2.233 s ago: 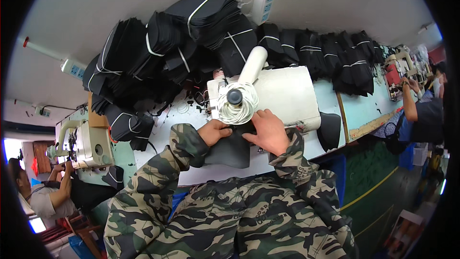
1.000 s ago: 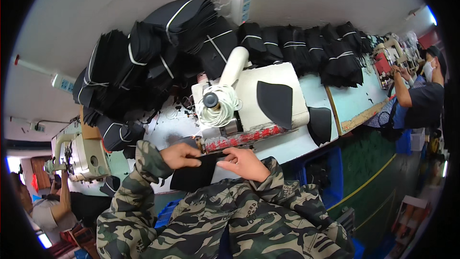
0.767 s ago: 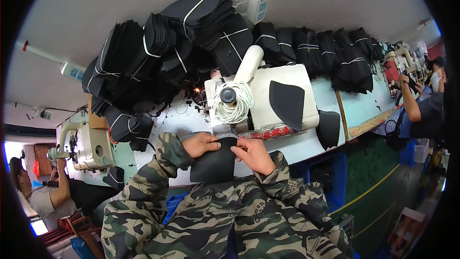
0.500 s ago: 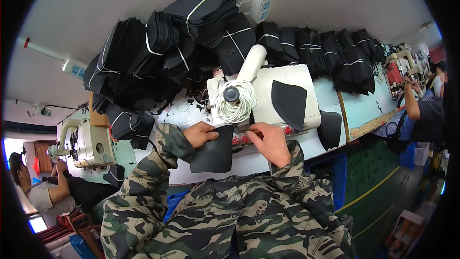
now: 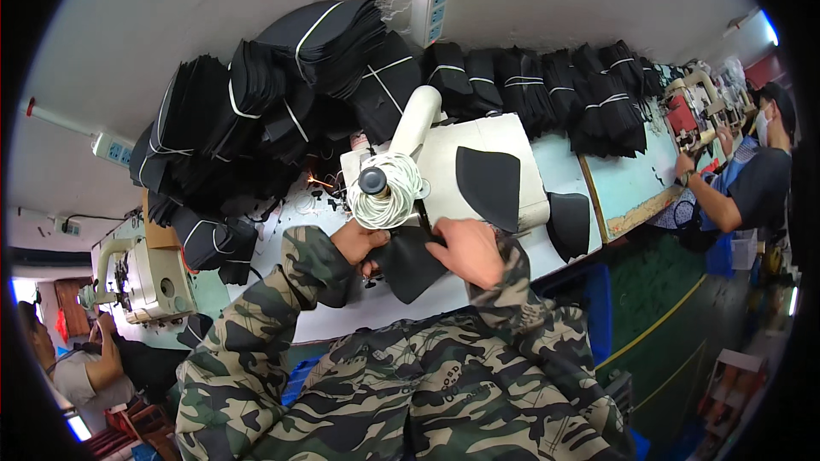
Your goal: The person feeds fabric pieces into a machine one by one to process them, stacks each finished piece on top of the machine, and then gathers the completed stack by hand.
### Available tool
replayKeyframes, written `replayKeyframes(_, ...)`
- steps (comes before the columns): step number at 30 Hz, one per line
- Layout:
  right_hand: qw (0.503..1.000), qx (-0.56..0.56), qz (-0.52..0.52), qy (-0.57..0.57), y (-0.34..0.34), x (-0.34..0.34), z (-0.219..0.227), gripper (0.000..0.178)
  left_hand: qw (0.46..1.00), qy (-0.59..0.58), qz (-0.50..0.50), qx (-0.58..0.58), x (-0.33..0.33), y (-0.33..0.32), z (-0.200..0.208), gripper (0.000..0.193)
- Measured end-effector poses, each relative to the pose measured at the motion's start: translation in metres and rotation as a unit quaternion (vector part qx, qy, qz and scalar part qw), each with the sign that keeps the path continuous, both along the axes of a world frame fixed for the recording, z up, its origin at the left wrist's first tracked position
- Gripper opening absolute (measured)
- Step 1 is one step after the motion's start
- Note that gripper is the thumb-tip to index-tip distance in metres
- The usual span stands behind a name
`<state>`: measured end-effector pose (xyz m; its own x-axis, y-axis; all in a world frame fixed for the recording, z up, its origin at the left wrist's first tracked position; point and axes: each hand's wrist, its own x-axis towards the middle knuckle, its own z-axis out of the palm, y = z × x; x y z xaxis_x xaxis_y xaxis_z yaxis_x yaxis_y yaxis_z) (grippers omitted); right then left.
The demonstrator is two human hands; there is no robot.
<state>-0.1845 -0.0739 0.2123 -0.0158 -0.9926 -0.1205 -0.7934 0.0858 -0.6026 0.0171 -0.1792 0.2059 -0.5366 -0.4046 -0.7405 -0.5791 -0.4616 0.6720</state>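
A dark, flexible black sheet piece (image 5: 413,271) lies at the near edge of a white sewing machine (image 5: 525,149). My left hand (image 5: 357,243) is closed on its left edge, with the thumb on top. My right hand (image 5: 468,249) has bent fingers and a thumb at the piece's upper right edge, close to the machine. A coil of white cord (image 5: 386,196) hangs round a dark knob on the machine and hides the sewing area. One black curved piece (image 5: 491,188) rests on the machine's top, and another curved piece (image 5: 570,226) lies to its right.
Tied stacks of black pieces (image 5: 329,43) are heaped along the wall, behind the white table (image 5: 320,320). A power strip (image 5: 432,2) hangs above. Another sewing machine (image 5: 154,277) stands at left. People work at both sides; a blue bin (image 5: 598,303) is below right.
The black piece has turned and moved up toward the machine's near edge. My right hand has come down onto its right edge. The whole view has shifted somewhat.
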Motion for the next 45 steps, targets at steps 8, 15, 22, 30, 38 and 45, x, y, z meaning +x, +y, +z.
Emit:
replayKeyframes(8, 0.944, -0.124, -0.181, -0.248, 0.049, -0.032, 0.009, 0.016, 0.982, 0.025, 0.028, -0.187, 0.028, -0.036, -0.016, 0.023)
replayKeyframes(15, 0.962, -0.204, -0.149, 0.103, 0.032, -0.043, 0.001, 0.018, 0.730, -0.260, -0.400, -0.490, 0.106, -0.003, -0.087, 0.038)
replayKeyframes(22, 0.969, 0.005, -0.037, -0.243, 0.050, 0.039, -0.016, 0.023, 0.751, -0.298, -0.336, -0.484, 0.098, 0.018, -0.061, 0.026)
replayKeyframes(30, 0.893, 0.105, -0.087, -0.428, 0.036, 0.054, -0.033, 0.021, 0.948, 0.135, -0.263, -0.119, 0.037, 0.008, 0.001, 0.022)
replayKeyframes(38, 0.979, -0.041, -0.085, -0.183, 0.014, 0.028, -0.011, 0.015, 0.985, 0.027, -0.137, -0.098, 0.039, -0.010, -0.018, 0.027)
replayKeyframes(45, 0.993, -0.102, -0.035, -0.054, -0.005, 0.005, -0.003, 0.024, 0.981, 0.126, -0.087, -0.122, 0.012, -0.004, -0.042, 0.025)
